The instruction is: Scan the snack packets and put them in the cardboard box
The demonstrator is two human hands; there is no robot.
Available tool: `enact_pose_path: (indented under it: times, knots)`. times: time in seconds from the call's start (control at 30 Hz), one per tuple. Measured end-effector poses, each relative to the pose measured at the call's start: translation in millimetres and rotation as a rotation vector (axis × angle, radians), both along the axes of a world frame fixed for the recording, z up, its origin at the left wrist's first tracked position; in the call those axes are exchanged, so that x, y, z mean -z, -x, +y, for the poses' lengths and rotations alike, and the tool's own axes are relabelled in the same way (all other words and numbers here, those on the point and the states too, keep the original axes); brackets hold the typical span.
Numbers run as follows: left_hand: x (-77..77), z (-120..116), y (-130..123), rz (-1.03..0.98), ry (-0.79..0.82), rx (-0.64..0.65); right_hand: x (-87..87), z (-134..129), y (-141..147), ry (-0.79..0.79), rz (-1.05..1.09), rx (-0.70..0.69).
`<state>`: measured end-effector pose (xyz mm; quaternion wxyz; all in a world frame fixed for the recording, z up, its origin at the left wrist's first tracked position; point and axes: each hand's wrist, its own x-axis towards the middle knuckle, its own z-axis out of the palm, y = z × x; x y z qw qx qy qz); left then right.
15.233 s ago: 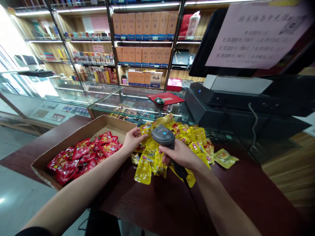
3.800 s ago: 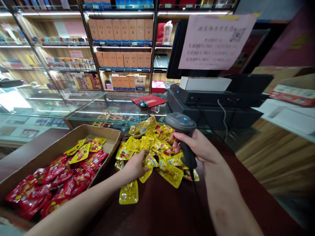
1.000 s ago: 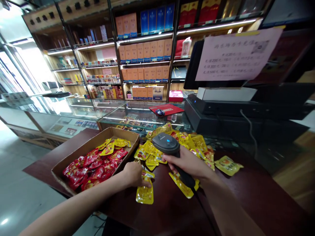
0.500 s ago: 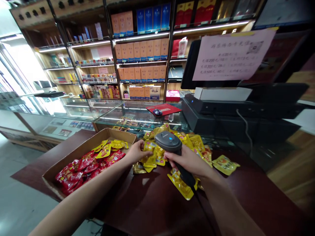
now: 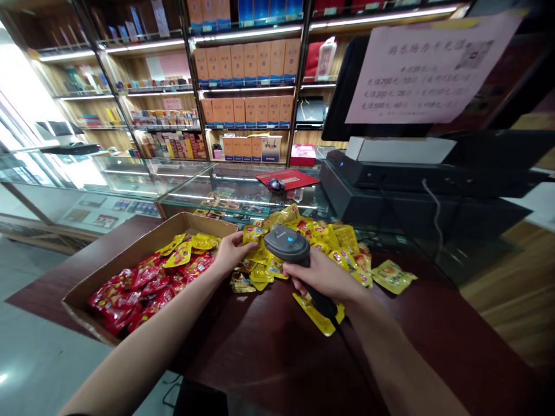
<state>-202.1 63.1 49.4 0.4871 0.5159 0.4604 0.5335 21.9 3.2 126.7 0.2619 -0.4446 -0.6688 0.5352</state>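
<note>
My right hand [image 5: 323, 274] is wrapped round the handle of a dark grey barcode scanner [image 5: 286, 244] with a lit blue light on top. Between the thumb and fingers of my left hand [image 5: 232, 254], a yellow snack packet [image 5: 255, 233] is pinched, just left of the scanner's head. Behind and around both hands lies a heap of yellow snack packets [image 5: 333, 236]. One yellow packet [image 5: 315, 313] lies under the scanner handle, and a paler one [image 5: 393, 277] sits apart at the right. The scanner's cable runs down past my right wrist.
Left of my arm stands an open cardboard box [image 5: 82, 282] with red packets [image 5: 130, 292] and several yellow ones. A dark register with a monitor and paper notice [image 5: 427, 75] rises at the right. Beyond are a glass counter, a mouse [image 5: 276, 184] on a red mat, and stocked shelves.
My left hand has lifted a yellow packet up beside the scanner's head, its face now showing. The view has tilted down slightly, and the scanner stays in my right hand.
</note>
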Motion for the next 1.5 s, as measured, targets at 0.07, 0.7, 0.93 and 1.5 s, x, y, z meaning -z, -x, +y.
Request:
enact_pose_path:
  times: [0.07,0.7,0.93,1.5]
  knots:
    - [0.3,0.2,-0.2,-0.003,-0.006,-0.009,0.1,-0.3,-0.1,-0.012,-0.009,-0.003]
    - [4.6,1.9,0.8,-0.021,-0.026,0.036,3.3,0.2,2.9,0.024,0.003,0.003]
    - [6.7,4.3,-0.2,-0.011,-0.054,0.015,2.2,0.1,1.5,0.039,0.013,0.006]
    - [-63.7,4.5,86.0,0.115,-0.249,-0.344,-4.3,-6.1,0.6,-0.022,0.012,-0.045]
